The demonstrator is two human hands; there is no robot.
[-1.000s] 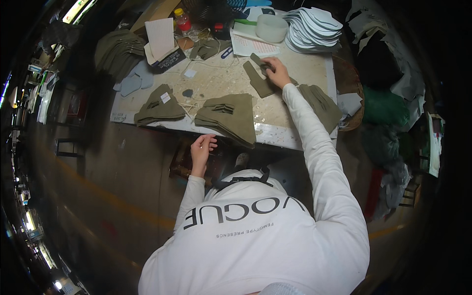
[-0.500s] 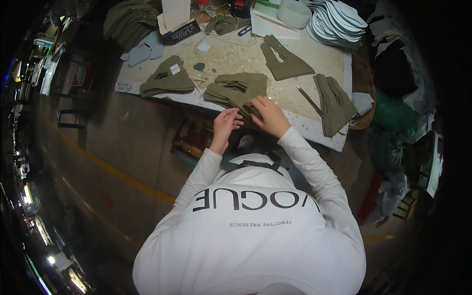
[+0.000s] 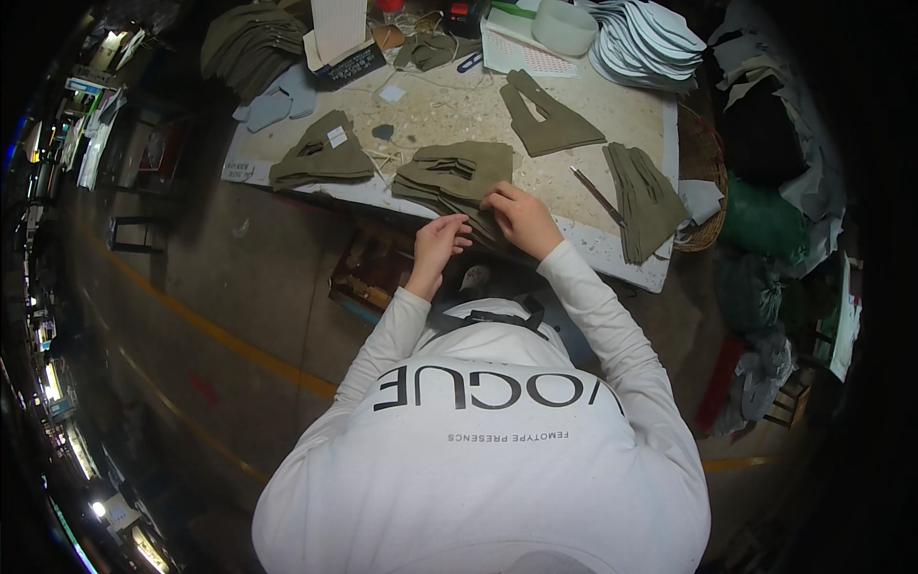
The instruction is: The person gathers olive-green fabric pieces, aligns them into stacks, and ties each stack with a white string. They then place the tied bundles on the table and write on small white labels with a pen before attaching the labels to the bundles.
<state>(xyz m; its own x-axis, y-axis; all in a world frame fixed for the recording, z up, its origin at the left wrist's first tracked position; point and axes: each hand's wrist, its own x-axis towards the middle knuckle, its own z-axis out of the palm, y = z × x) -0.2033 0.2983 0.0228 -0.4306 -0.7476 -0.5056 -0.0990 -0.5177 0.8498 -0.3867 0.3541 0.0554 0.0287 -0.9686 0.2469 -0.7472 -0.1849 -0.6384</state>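
A stack of olive fabric pieces [image 3: 454, 165] with cut-out slots lies at the table's near edge, its front layers hanging over toward me. My right hand [image 3: 522, 222] is closed at the stack's right front corner, fingertips pinched on the fabric. My left hand [image 3: 439, 251] is in front of the stack's near edge, fingers curled and thumb drawn against them. Whatever the left fingertips hold, if anything, is too small to make out. To the left lies another olive stack [image 3: 320, 153] with a small white label on top.
More olive pieces [image 3: 550, 115] lie at the back right, and a further stack [image 3: 643, 201] at the right edge beside a pen-like tool [image 3: 598, 195]. A tape roll [image 3: 562, 27] and pale sheet pieces [image 3: 645, 43] stand behind. A wicker basket [image 3: 710, 191] adjoins the table.
My right hand's fingers have drawn together at the stack's corner. My left hand has barely moved. The whole view has shifted slightly.
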